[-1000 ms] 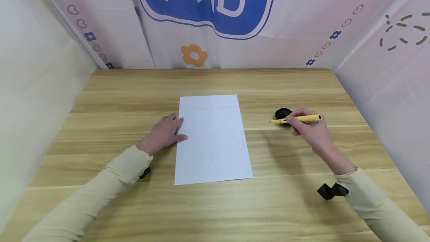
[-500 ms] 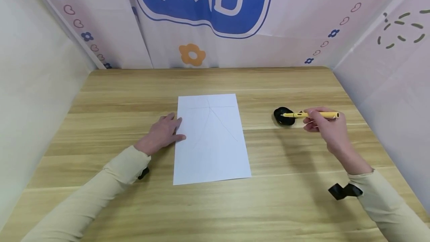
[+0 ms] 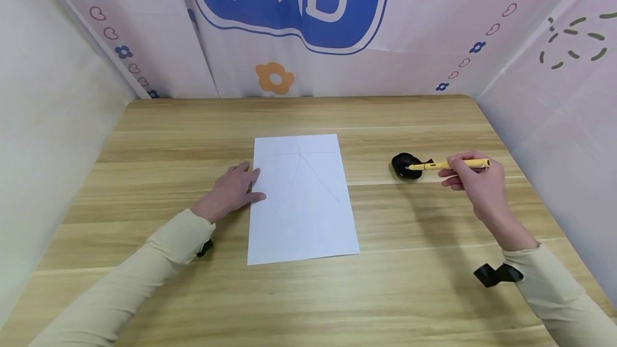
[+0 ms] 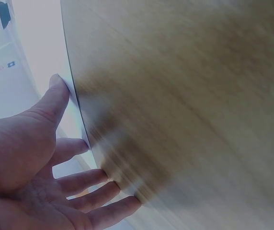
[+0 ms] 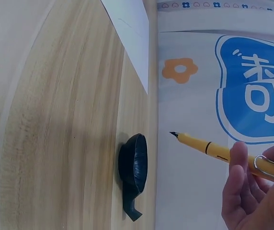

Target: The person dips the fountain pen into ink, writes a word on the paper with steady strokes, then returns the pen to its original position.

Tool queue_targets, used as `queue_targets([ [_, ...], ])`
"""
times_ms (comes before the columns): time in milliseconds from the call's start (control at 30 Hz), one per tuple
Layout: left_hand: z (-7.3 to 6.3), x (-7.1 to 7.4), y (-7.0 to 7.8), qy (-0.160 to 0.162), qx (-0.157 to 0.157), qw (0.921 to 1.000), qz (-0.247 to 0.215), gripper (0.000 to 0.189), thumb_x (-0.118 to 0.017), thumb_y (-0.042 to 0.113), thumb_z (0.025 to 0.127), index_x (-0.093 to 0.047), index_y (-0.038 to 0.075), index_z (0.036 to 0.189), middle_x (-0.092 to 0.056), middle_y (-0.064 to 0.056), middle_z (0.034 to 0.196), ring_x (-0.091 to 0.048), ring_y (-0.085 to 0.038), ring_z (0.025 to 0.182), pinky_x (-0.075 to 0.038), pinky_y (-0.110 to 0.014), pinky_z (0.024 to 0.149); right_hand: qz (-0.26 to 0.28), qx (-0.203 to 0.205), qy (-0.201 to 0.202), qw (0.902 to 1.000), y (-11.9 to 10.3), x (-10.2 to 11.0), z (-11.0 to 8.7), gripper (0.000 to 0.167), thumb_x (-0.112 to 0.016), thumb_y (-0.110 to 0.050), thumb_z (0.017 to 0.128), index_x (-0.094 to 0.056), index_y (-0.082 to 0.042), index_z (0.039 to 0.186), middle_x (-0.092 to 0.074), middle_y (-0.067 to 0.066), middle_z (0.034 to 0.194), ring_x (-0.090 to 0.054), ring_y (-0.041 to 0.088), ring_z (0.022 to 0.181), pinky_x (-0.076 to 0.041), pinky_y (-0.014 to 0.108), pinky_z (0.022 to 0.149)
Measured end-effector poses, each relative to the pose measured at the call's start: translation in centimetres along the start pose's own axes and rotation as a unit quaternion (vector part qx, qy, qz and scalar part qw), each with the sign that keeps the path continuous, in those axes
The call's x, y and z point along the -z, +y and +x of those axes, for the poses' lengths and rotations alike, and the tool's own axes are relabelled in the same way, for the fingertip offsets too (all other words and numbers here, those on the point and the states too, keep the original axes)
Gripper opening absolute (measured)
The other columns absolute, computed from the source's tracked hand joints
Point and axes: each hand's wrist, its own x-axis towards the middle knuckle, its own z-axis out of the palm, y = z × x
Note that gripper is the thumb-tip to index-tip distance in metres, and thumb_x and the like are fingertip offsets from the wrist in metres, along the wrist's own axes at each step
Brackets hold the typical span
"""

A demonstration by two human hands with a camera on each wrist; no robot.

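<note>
A white sheet of paper [image 3: 303, 229] lies on the table, with thin lines drawn in its upper half meeting near one point. My left hand [image 3: 228, 191] rests at the paper's left edge, thumb and fingertips over it, fingers spread. To the right of the paper sits a small black dish [image 3: 403, 167] with a short curved handle. My right hand [image 3: 484, 186] pinches a yellow fountain pen [image 5: 199, 145], its dark nib pointing left. In the head view the nib overlaps the dish; the right wrist view shows the pen raised apart from the dish [image 5: 133, 163].
Wood-grain table [image 3: 193, 304] under everything. White side walls and a printed backdrop [image 3: 409, 74] with a blue sign and an orange flower enclose its back and sides. Black wrist mounts [image 3: 498, 274] hang near the cuffs.
My right hand has moved right with the pen, so its nib went from left of the black dish to over it. The left hand stays on the paper's edge.
</note>
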Motion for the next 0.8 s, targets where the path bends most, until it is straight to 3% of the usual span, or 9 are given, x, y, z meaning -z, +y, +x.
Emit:
queue_targets([
  [233,0.2,-0.1,0.1,0.003,-0.002,1.0000,0.001,0.064,-0.062,0.031,0.091,-0.042,-0.007,0.138,-0.030,-0.035,0.145,-0.030,-0.053,0.133,-0.034,-0.059,0.105,0.018,-0.010,-0.007,0.9998,-0.1,0.3,-0.1,0.007,-0.066,-0.013,0.088,-0.065,-0.009,0.094,-0.074,-0.004,0.072,-0.072,0.011,0.065,-0.056,0.021,0.058],
  [433,0.3,0.0,0.2,0.003,-0.002,1.0000,-0.003,0.064,-0.062,0.031,0.091,-0.042,-0.007,0.138,-0.030,-0.035,0.146,-0.030,-0.053,0.133,-0.033,-0.059,0.105,0.001,-0.016,-0.009,0.9998,0.2,0.8,-0.2,0.010,-0.066,-0.015,0.088,-0.065,-0.010,0.097,-0.074,-0.007,0.074,-0.072,0.009,0.068,-0.056,0.021,0.061],
  [600,0.3,-0.1,0.2,-0.001,-0.002,1.0000,-0.003,0.064,-0.061,0.031,0.092,-0.041,-0.008,0.138,-0.029,-0.035,0.146,-0.029,-0.052,0.134,-0.032,-0.059,0.106,0.013,-0.018,-0.005,0.9997,0.3,1.4,-0.1,0.006,-0.064,-0.014,0.090,-0.065,-0.011,0.095,-0.074,-0.006,0.074,-0.072,0.009,0.066,-0.056,0.021,0.058],
  [800,0.1,-0.1,0.1,0.001,0.000,1.0000,0.001,0.064,-0.062,0.031,0.091,-0.041,-0.008,0.138,-0.030,-0.036,0.145,-0.031,-0.054,0.132,-0.036,-0.059,0.104,-0.011,-0.026,0.009,0.9995,0.1,1.8,0.3,0.014,-0.062,-0.016,0.091,-0.056,-0.007,0.099,-0.073,-0.010,0.071,-0.071,0.007,0.064,-0.054,0.018,0.055],
])
